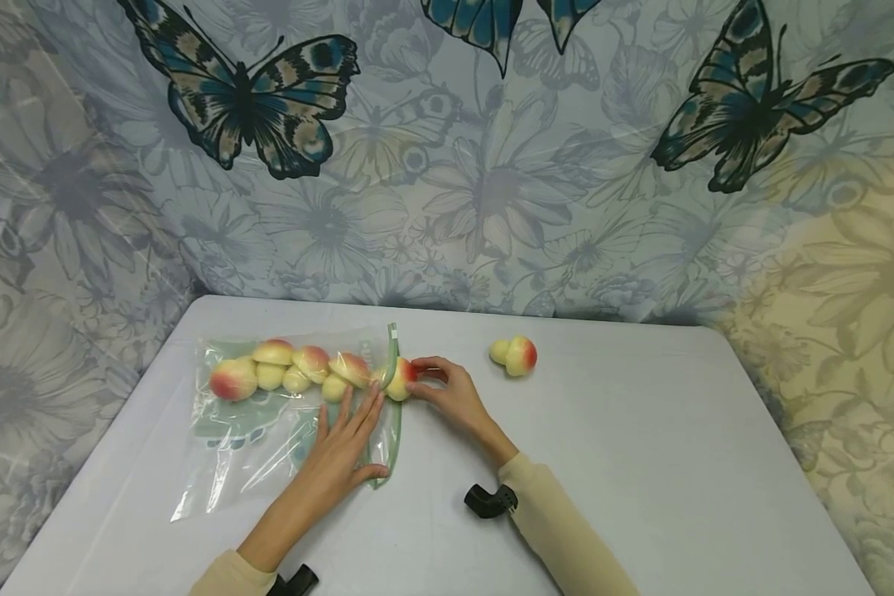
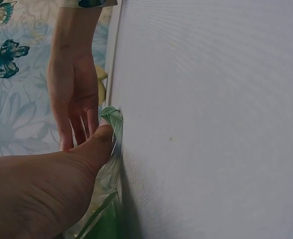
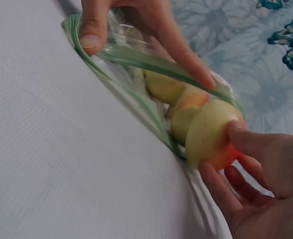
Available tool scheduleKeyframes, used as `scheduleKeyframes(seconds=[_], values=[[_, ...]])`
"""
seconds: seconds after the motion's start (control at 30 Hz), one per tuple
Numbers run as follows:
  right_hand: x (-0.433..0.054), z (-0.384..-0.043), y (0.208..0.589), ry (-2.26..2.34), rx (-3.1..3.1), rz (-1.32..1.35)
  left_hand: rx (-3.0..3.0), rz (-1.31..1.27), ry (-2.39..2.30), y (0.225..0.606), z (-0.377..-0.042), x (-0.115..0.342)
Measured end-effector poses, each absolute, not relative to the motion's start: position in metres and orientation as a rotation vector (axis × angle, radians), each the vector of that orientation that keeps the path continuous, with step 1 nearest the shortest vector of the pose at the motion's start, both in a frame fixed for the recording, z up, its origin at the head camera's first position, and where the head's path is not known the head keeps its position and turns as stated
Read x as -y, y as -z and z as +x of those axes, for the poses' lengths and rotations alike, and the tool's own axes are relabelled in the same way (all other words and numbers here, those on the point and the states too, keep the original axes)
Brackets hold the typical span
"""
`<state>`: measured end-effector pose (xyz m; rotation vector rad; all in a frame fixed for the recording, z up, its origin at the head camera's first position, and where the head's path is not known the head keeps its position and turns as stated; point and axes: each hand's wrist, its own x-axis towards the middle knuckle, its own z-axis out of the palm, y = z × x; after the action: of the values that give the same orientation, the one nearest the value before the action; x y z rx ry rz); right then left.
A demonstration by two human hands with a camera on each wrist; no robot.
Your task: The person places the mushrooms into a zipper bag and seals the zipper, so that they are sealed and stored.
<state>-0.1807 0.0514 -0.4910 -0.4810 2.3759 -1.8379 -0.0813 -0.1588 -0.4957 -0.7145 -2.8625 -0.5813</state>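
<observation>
A clear zip bag [image 1: 227,463] with a green-edged mouth lies on the table, holding several yellow-and-red fruits [image 1: 233,379] and smaller pale yellow ones [image 1: 270,376]. My left hand [image 1: 345,443] rests across the bag near its mouth, fingers spread. In the right wrist view its thumb [image 3: 91,37] presses one corner of the green edge [image 3: 141,60], while a straight finger touches the upper lip. My right hand [image 1: 450,397] pinches a yellow-and-red fruit [image 3: 214,134] between thumb and fingers at the parted mouth. A smaller yellow fruit [image 3: 183,124] sits just behind it, inside the opening.
To the right of the bag, a yellow-and-red fruit [image 1: 521,356] and a smaller yellow one [image 1: 498,351] lie together on the white table [image 1: 641,463]. Behind the table hangs a butterfly-patterned backdrop [image 1: 492,207]. Black devices [image 1: 490,502] are worn at both wrists.
</observation>
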Motion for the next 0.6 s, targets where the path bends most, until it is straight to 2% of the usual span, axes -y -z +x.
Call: scheduleKeyframes(seconds=[0.3, 0.37, 0.6], values=[[-0.043, -0.176, 0.478, 1.841, -2.394, -0.319, 2.903, -0.717, 0.595, 0.494, -0.083, 0.157], [-0.043, -0.18, 0.489, 1.855, -2.373, -0.303, 2.901, -0.717, 0.595, 0.494, -0.083, 0.157], [-0.042, -0.181, 0.49, 1.906, -2.294, -0.33, 2.9, -0.708, 0.584, 0.496, -0.083, 0.158]])
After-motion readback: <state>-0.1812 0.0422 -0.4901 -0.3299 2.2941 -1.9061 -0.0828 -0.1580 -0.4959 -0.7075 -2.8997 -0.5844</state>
